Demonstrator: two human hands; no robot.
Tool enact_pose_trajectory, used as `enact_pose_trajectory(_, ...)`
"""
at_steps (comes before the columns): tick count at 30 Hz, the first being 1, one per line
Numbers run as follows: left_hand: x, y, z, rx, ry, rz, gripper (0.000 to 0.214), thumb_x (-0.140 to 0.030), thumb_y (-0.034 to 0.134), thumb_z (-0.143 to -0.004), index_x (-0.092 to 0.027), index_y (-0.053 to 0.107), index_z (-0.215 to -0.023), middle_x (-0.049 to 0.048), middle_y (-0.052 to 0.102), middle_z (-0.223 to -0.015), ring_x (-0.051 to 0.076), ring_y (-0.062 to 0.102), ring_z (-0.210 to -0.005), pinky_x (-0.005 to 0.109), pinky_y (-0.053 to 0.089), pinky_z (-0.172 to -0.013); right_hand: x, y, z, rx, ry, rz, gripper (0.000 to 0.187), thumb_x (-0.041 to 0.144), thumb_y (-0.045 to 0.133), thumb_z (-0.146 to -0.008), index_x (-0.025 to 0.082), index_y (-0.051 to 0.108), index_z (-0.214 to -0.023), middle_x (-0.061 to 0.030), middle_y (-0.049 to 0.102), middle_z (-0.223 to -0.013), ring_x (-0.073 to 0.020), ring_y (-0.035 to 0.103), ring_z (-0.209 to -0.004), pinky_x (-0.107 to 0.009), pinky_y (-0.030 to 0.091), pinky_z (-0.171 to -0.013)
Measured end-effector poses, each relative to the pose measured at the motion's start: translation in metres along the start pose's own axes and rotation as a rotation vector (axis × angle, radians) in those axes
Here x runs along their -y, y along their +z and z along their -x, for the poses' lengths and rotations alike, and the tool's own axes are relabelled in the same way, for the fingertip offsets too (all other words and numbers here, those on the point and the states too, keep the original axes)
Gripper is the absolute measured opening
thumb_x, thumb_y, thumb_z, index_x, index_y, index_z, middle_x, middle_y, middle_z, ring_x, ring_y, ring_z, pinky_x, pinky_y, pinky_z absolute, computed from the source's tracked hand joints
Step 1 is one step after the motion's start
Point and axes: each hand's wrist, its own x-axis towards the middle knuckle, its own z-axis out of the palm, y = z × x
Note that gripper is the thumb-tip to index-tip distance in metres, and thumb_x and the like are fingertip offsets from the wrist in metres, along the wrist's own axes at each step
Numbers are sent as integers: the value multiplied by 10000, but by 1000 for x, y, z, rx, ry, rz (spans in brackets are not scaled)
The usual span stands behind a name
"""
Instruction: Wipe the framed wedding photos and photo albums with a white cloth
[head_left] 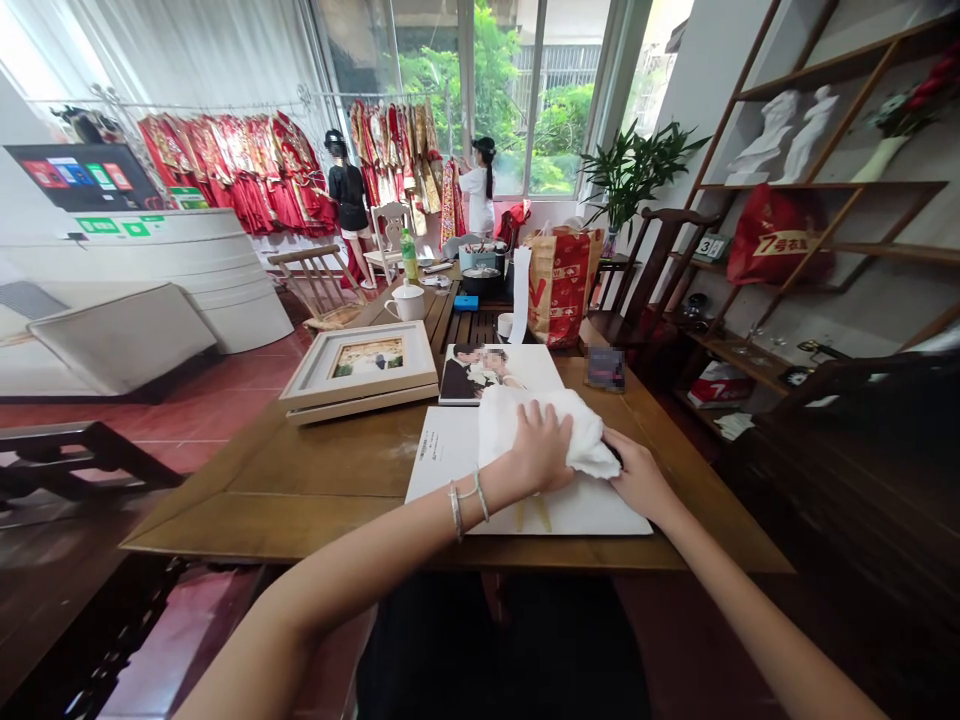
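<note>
My left hand lies over a folded white cloth, its fingers spread and bent across the fabric. My right hand is closed at the cloth's right corner, beside a small dark edge; what its fingers grip is mostly hidden. Beneath the cloth is a flat white panel with small print at its left and faint yellowish marks near the front. Just behind lies a white-bordered wedding photo panel. To the left, a pale wooden picture frame rests on another frame-like piece.
On the wooden table stand a lidded white mug, a red-and-tan paper bag, a green bottle and a small blue box. A dark card sits right. Two people work by garment racks at the back.
</note>
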Motion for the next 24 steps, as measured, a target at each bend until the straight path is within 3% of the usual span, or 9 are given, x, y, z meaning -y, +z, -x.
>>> enact_pose_trajectory(3, -16, -4, 23, 18, 16, -23, 793, -457, 548, -768, -75, 259, -1400, 233, 280, -1430, 423, 236, -1301, 543, 188, -1003, -2, 0, 1, 10, 27, -11, 464, 141, 503, -731, 203, 596, -1182, -76, 547, -1307, -274, 438, -1260, -428, 392, -1018)
enact_pose_trajectory(8, -49, -15, 86, 57, 168, -110, 832, -493, 500, -782, -37, 218, -1418, 241, 233, -1445, 427, 217, -1312, 518, 193, -1024, -5, 2, 2, -20, 43, -32, 363, 212, 487, -797, 194, 625, -1133, -99, 566, -1284, -256, 448, -1255, -446, 361, -1046)
enact_pose_trajectory(10, -53, -18, 95, 87, 179, -112, 840, -510, 498, -781, -52, 212, -1424, 227, 224, -1452, 422, 209, -1316, 514, 193, -1030, -6, 2, 2, -32, 48, -27, 333, 227, 459, -828, 196, 636, -1109, -98, 573, -1277, -249, 455, -1251, -452, 358, -1048)
enact_pose_trajectory(13, -44, -16, 76, 118, 109, -73, 814, -489, 517, -784, -74, 229, -1422, 224, 231, -1451, 426, 222, -1310, 529, 197, -1024, -6, 2, 2, -23, 42, -28, 359, 192, 481, -795, 187, 626, -1124, -103, 569, -1281, -253, 465, -1242, -453, 363, -1043)
enact_pose_trajectory(19, -3, -5, 5, 33, -40, -13, 772, -448, 530, -802, -77, 237, -1412, 228, 268, -1437, 404, 240, -1307, 520, 212, -1012, -5, 1, 2, 7, 19, -6, 518, 91, 466, -720, 203, 568, -1215, -73, 532, -1324, -250, 439, -1262, -412, 373, -1038)
enact_pose_trajectory(22, 2, -4, -4, 26, -41, -22, 746, -422, 519, -809, -76, 240, -1408, 234, 273, -1433, 403, 247, -1304, 530, 210, -1003, -8, 2, 2, -9, 35, 17, 544, 60, 444, -699, 211, 575, -1205, -61, 533, -1323, -238, 448, -1257, -407, 362, -1047)
enact_pose_trajectory(24, -3, -7, 5, 42, -43, -30, 753, -411, 541, -791, -42, 273, -1390, 265, 293, -1411, 424, 267, -1288, 543, 216, -990, -9, 3, 1, 1, 33, 17, 478, 102, 454, -739, 199, 588, -1187, -78, 548, -1307, -244, 439, -1263, -416, 362, -1047)
